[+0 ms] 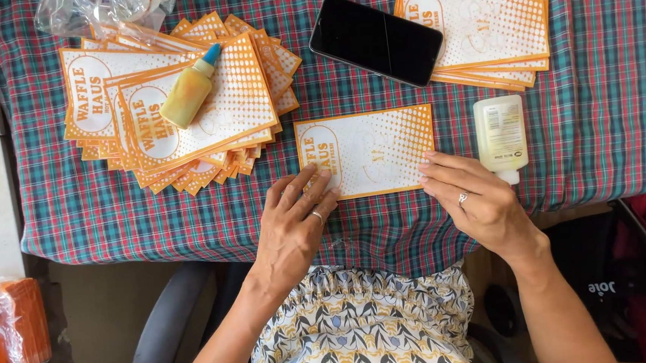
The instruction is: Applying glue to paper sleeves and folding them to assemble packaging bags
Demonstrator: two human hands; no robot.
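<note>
Resting on a single orange-bordered white paper card (366, 153) lying flat at the near middle of the table (606, 108), which wears a red-and-green plaid cloth. Left hand (293, 225) flat and loosely spread, holding nothing, fingertips (315, 176) pressing the card's near left corner, a ring on one finger. Right hand (476, 199) open too, gripping nothing, fingertips (429, 160) touching the card's near right corner, also ringed. Just right of the card, a small pale yellow plastic bottle (501, 136) lying on its side, close to the right hand. Further off, a black smartphone (376, 40) face up, partly overlapping a neat stack of matching cards (490, 26) at the far right. At the far left, a fanned heap of the same cards (174, 108), with a yellow glue bottle with a blue cap (191, 88) lying across it.
</note>
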